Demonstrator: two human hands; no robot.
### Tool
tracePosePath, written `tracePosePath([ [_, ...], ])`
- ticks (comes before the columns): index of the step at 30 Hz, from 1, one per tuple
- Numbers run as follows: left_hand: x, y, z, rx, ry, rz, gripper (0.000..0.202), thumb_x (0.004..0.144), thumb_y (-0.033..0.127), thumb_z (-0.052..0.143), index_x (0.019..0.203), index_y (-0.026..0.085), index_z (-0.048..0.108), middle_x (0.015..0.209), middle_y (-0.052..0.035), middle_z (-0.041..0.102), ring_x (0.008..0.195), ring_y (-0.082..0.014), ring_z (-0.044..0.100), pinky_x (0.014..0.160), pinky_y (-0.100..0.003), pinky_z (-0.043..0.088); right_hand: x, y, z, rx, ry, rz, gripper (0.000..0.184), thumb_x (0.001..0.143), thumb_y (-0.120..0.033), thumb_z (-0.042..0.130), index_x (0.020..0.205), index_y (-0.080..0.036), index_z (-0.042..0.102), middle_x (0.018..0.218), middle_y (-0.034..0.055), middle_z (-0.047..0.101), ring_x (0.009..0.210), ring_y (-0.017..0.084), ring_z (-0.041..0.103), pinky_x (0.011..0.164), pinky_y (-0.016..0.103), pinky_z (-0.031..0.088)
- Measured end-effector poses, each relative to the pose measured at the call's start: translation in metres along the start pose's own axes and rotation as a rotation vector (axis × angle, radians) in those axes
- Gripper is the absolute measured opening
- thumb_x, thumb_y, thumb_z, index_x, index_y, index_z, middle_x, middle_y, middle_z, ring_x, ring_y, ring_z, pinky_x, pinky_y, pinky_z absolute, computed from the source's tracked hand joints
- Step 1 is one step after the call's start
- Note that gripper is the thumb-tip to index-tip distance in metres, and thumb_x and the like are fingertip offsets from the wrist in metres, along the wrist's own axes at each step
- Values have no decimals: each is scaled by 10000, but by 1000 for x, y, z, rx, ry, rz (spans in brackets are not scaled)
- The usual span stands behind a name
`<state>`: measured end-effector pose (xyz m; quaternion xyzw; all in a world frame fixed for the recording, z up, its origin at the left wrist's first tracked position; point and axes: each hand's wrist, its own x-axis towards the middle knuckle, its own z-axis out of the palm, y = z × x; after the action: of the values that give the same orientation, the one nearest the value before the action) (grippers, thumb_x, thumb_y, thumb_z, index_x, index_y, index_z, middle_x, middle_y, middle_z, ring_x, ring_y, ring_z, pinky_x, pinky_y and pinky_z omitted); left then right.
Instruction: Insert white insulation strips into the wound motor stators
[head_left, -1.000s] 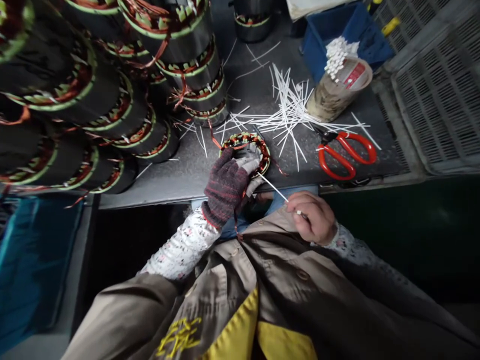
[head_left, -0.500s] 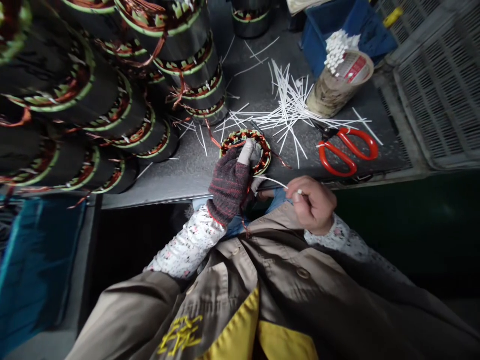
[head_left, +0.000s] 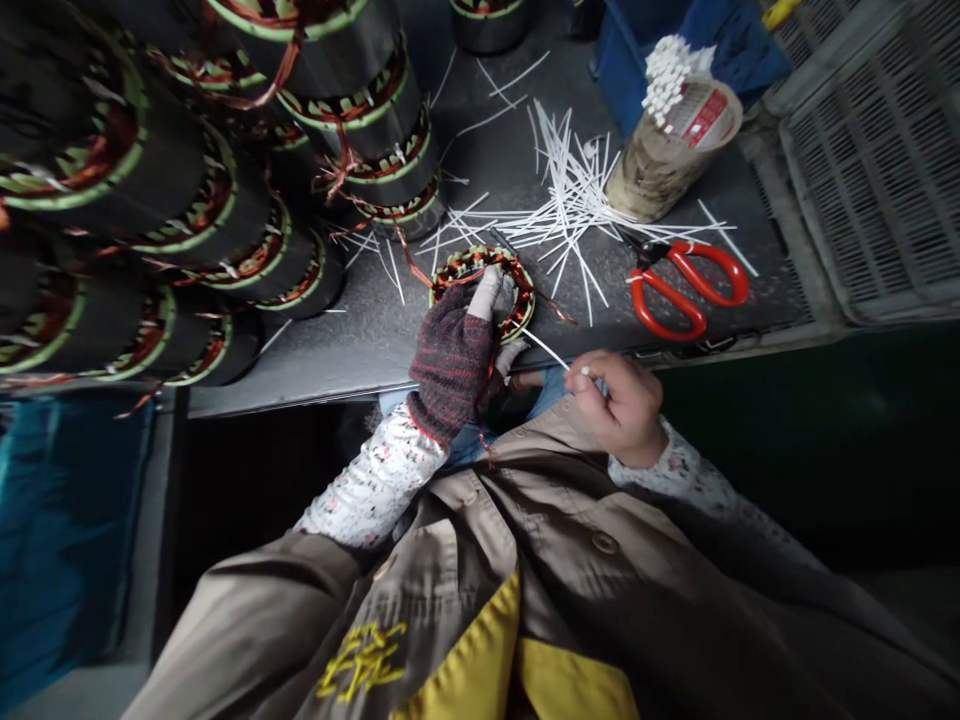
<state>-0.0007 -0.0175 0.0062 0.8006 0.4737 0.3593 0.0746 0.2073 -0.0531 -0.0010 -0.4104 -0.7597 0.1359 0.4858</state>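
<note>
Head view: the wound ring (head_left: 520, 278) sat by the bench's (head_left: 337, 372) front edge.
Left hand (head_left: 452, 350): gloved, it curled over the near rim, apparently for steadiness (its underside was hidden).
Right hand (head_left: 619, 405): bare, thumb and finger pinched tight on a white tie (head_left: 546, 347), whose far end reached the rim.
Scissors (head_left: 688, 290): lay rightward, probably handy there.
Loose ties (head_left: 566, 190): were heaped behind the ring.
Stacked windings (head_left: 247, 240): crowded the left, seemingly limiting room.

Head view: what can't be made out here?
In the head view:
Coil ring: near side partly hidden by the left hand.
White tie: whether its far end enters the ring, too small.
Blue bin: far part, cut off by top edge.
Red label: print too small.
</note>
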Motion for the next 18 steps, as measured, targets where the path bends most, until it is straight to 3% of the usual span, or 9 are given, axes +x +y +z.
tracePosePath([
  [5,-6,1,10,-629,121,-185,630,991,410,623,1556,315,359,1477,-101,577,1191,-224,694,1019,-372,599,22,1,28,100,-2,171,159,954,-307,609,825,-231,665,756,6,756,651,136,690,650,250,537],
  [7,-6,2,12,-734,151,-213,482,979,368,656,1441,313,531,1415,-71,631,1140,-209,714,985,-357,612,29,0,30,168,-15,255,208,973,-351,589,835,-225,678,730,-6,742,568,112,636,593,238,508],
  [9,-4,3,12,-694,200,-191,242,954,318,696,1192,277,714,1297,-47,700,1143,-217,709,1014,-389,600,33,-2,27,234,-23,274,235,991,-360,558,841,-221,674,725,-11,726,533,101,596,582,243,499],
  [11,-2,4,10,-625,245,-162,105,945,288,706,1027,262,766,1199,-36,735,1145,-223,705,1047,-432,581,36,-3,23,258,-38,236,244,997,-352,541,832,-220,663,734,-4,712,573,114,602,635,268,517],
  [14,-1,3,7,-554,251,-118,115,972,280,668,1030,270,767,1118,-32,758,1122,-215,712,1071,-467,561,40,-3,22,205,-67,183,237,981,-327,549,796,-219,651,742,8,696,675,143,626,733,308,525],
  [18,-2,-4,5,-448,159,-58,166,989,314,641,1120,292,742,1102,-30,764,1070,-212,730,1105,-496,535,43,4,30,84,-86,211,228,915,-270,588,693,-221,609,675,-1,640,664,151,582,697,307,475],
])
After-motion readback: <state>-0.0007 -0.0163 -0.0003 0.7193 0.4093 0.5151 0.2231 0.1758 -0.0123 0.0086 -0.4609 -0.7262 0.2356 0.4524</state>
